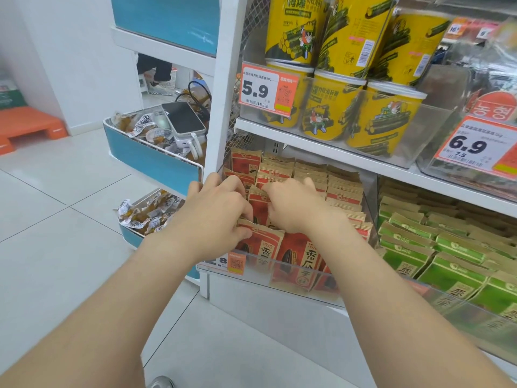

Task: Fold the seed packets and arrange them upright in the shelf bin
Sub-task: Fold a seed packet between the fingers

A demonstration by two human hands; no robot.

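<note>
White floor tiles (pixel 56 205) and a white store shelf (pixel 321 152) fill the view, and a clear shelf bin (pixel 293 271) sits on the low shelf. Inside the shelf bin are lots of red seed packets (pixel 307 259) with brown tops, standing up in rows from front to back. Both bare arms reach into the left part of the shelf bin. The left hand (pixel 215 208) is at the bin's front left corner, and its thumb and curled fingers (pixel 247 217) pinch the brown top of the front packet (pixel 263 242), which leans a little. The right hand (pixel 296 205) is just beside it, more to the middle of the bin. Its fingers (pixel 270 189) are curled over the top of an upright packet (pixel 258 205) that stands between the two hands. Right of the shelf bin are green packets (pixel 447 264), also standing in rows. Above the shelf bin, yellow tubs (pixel 330 107) are stacked on the next shelf, behind an orange price tag (pixel 265 91) that says 5.9. Left of the shelf bin hangs a blue basket (pixel 151 158) with small wrapped snacks and a phone (pixel 183 117) lying on top. Far to the left of the bin, an orange step (pixel 30 124) sits on the floor.
</note>
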